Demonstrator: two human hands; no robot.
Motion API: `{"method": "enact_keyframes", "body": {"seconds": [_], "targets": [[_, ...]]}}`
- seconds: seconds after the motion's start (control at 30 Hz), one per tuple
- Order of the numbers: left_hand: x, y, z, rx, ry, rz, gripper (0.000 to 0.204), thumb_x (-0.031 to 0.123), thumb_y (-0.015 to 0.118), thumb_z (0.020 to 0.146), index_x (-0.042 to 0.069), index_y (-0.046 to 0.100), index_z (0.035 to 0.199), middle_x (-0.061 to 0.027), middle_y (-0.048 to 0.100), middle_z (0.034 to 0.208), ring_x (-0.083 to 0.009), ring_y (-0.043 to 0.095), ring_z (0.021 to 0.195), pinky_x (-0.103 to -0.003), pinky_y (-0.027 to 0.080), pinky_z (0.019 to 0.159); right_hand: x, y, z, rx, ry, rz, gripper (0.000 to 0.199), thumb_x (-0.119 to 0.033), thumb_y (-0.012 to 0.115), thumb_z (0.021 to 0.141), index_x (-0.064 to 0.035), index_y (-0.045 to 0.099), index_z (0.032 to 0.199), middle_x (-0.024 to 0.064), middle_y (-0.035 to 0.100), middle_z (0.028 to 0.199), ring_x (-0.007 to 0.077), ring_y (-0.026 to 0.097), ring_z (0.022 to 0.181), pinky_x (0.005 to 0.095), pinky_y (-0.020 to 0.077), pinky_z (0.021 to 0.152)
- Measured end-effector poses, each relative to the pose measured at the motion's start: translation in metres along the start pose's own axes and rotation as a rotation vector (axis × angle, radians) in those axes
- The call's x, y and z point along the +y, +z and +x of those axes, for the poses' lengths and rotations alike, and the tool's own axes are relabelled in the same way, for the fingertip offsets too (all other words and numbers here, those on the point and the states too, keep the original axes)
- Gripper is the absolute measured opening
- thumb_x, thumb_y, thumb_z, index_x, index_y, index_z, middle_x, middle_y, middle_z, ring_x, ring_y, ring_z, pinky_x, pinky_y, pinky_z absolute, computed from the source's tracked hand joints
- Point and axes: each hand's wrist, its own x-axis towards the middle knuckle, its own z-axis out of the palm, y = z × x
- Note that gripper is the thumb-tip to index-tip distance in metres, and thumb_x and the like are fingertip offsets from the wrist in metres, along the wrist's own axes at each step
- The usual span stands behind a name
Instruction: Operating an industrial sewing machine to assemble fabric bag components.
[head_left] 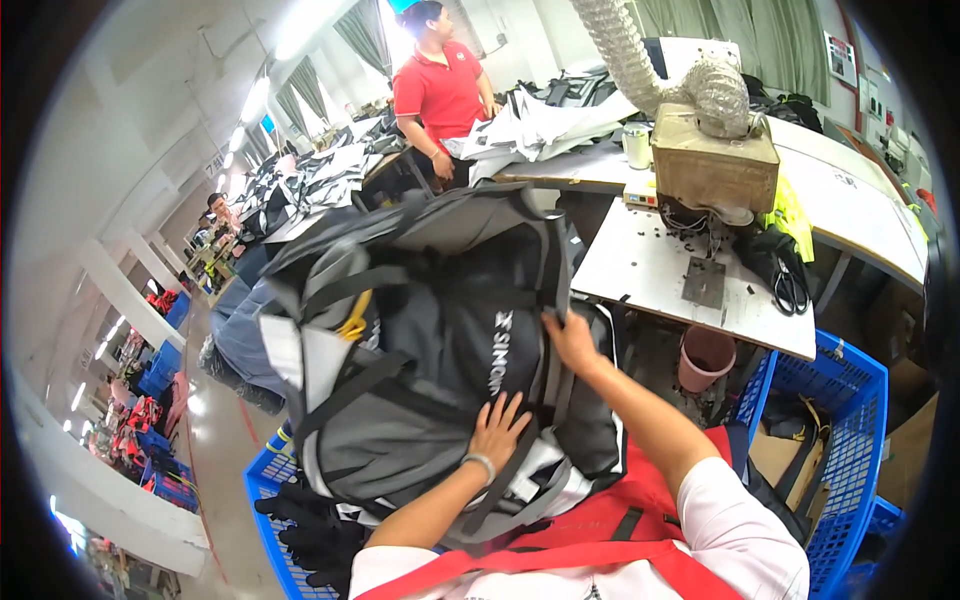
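Observation:
A large black and grey bag (445, 345) lies before me, its top spread wide and its dark inside showing. White lettering runs along one panel, and wide black straps (352, 392) cross it. A yellow cord (355, 316) hangs at its left side. My left hand (497, 430) rests flat on the dark fabric below the lettering, fingers apart. Farther up on the right, my right hand (572, 342) is closed round the bag's right edge, with its fingertips partly hidden by the fabric.
Blue plastic crates stand at my right (870, 420) and lower left (262, 490). A white worktable (630, 255) carries a brown box-shaped machine (715, 155) with a foil duct. Under it is a pink bin (705, 358). A person in red (440, 85) stands beyond the bag, by piled fabric.

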Motion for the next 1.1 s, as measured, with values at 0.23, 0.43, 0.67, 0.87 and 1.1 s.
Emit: {"method": "enact_keyframes", "body": {"seconds": [0.23, 0.43, 0.67, 0.87, 1.1], "targets": [[0.024, 0.029, 0.048, 0.15, 0.045, 0.295, 0.027, 0.021, 0.051, 0.088, 0.021, 0.058, 0.114, -0.0017, 0.039, 0.15, -0.0201, 0.026, 0.143, -0.045, 0.015, 0.115, 0.03, -0.029, 0.031, 0.13, 0.019, 0.321, 0.042, -0.031, 0.067, 0.086, -0.0006, 0.061, 0.114, 0.0148, 0.069, 0.101, 0.0271, 0.065, 0.094, 0.0381, 0.0487, 0.083], [0.034, 0.02, 0.037, 0.197, 0.067, 0.198, 0.025, 0.017, 0.054, 0.087, 0.017, 0.059, 0.112, -0.0089, 0.041, 0.146, -0.0262, 0.034, 0.138, -0.045, 0.023, 0.111, -0.001, -0.055, 0.065, 0.099, 0.252, 0.455, 0.035, -0.026, 0.066, 0.086, 0.0022, 0.064, 0.107, 0.0102, 0.068, 0.095, 0.0186, 0.062, 0.089, 0.0331, 0.0475, 0.081], [0.033, -0.238, 0.076, 0.323, 0.475, -0.254, 0.023, 0.011, 0.067, 0.071, 0.005, 0.064, 0.093, -0.0128, 0.062, 0.111, -0.0292, 0.062, 0.095, -0.042, 0.047, 0.079, -0.02, -0.074, 0.005, 0.08, 0.079, 0.399, 0.029, -0.021, 0.06, 0.094, 0.0039, 0.062, 0.109, 0.0089, 0.067, 0.092, 0.0152, 0.058, 0.086, 0.0319, 0.0464, 0.08], [-0.083, -0.393, 0.121, 0.292, -0.034, 0.46, 0.099, 0.037, 0.085, 0.06, 0.014, 0.036, 0.143, -0.0148, 0.045, 0.135, -0.0335, 0.041, 0.128, -0.051, 0.027, 0.105, -0.036, -0.089, -0.015, 0.036, 0.089, 0.442, 0.024, -0.019, 0.058, 0.097, 0.0029, 0.062, 0.103, 0.0009, 0.06, 0.083, 0.0093, 0.049, 0.079, 0.0274, 0.0439, 0.074], [-0.029, -0.366, 0.133, -0.548, -0.029, 0.506, 0.016, 0.015, 0.063, 0.078, 0.003, 0.069, 0.087, -0.0182, 0.07, 0.092, -0.032, 0.069, 0.087, -0.041, 0.056, 0.075, -0.007, -0.101, -0.015, 0.08, 0.149, 0.555, 0.028, -0.021, 0.059, 0.097, 0.0041, 0.063, 0.107, -0.0007, 0.064, 0.09, 0.0085, 0.054, 0.083, 0.0274, 0.0458, 0.075]]}}
